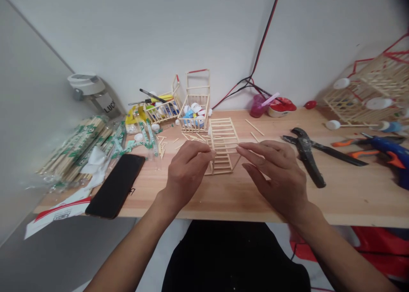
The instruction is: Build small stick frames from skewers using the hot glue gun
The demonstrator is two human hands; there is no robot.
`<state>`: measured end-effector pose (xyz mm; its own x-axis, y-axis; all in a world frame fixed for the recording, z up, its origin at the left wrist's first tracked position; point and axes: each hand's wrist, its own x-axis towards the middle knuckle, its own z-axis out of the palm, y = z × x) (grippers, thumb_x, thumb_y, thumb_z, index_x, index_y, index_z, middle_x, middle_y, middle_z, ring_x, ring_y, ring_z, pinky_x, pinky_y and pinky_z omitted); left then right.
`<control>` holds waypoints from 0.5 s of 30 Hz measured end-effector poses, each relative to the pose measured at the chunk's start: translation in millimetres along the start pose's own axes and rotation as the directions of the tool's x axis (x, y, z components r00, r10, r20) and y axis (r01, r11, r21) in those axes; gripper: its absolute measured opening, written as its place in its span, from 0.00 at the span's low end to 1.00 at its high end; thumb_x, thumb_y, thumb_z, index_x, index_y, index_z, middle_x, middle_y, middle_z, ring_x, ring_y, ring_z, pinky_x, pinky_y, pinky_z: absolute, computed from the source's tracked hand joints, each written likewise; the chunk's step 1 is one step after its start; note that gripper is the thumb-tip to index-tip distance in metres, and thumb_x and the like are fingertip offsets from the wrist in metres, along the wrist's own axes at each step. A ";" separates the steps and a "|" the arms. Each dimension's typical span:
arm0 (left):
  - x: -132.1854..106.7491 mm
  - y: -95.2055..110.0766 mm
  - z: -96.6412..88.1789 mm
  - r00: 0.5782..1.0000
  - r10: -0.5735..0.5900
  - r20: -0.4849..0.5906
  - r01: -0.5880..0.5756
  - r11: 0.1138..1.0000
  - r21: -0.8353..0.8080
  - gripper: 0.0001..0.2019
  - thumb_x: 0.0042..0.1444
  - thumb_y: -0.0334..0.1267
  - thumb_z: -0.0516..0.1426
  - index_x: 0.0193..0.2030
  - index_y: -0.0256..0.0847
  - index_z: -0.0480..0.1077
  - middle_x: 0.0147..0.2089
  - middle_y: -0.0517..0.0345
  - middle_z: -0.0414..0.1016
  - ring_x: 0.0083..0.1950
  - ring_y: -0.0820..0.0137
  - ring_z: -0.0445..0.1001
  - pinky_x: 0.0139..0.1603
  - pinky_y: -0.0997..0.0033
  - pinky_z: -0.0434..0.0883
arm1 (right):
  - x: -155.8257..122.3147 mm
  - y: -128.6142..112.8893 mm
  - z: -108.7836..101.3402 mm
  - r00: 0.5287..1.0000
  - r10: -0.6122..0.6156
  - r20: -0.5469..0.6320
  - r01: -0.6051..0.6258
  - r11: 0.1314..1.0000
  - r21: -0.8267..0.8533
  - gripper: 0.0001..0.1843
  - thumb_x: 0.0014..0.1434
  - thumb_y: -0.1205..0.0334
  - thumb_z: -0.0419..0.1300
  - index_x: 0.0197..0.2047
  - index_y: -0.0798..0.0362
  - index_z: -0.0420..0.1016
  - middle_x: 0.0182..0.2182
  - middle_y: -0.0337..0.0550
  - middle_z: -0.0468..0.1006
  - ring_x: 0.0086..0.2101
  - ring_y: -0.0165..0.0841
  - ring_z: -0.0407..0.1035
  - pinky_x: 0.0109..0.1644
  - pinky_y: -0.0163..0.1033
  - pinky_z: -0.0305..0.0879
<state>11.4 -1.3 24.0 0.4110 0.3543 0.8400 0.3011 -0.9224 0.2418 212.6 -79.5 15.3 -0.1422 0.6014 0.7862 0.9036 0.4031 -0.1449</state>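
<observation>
Stick lattice between the left hand and the right hand

In the head view, the lattice lay flat near the middle of the wooden table, and its far end was raised a little. The two hands were apart, one at each side of it, with the fingers curled toward its edge. I could not tell if they were clamped on a thin stick.

Loose sticks lay just left of the lattice. Behind them, at the far side, stood two small stick cages with bottle caps inside. On the right were black pliers, a blue glue gun and a larger stick frame. On the left were packs of wooden sticks, a black phone and a bottle.
</observation>
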 end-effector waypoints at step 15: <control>-5.6 1.2 3.7 0.999 -0.004 -0.054 0.004 1.000 0.004 0.07 0.54 0.24 0.58 0.36 0.39 0.72 0.37 0.55 0.74 0.41 0.71 0.73 0.41 0.69 0.72 | -1.5 1.5 1.5 1.000 -0.001 0.016 0.001 1.000 0.007 0.25 0.54 0.72 0.62 0.55 0.46 0.72 0.49 0.43 0.77 0.47 0.40 0.68 0.52 0.51 0.64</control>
<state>12.7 -3.9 17.8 0.3631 0.3493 0.8638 0.3063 -0.9203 0.2435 213.6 -78.8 13.1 -0.1496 0.6123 0.7764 0.9007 0.4082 -0.1484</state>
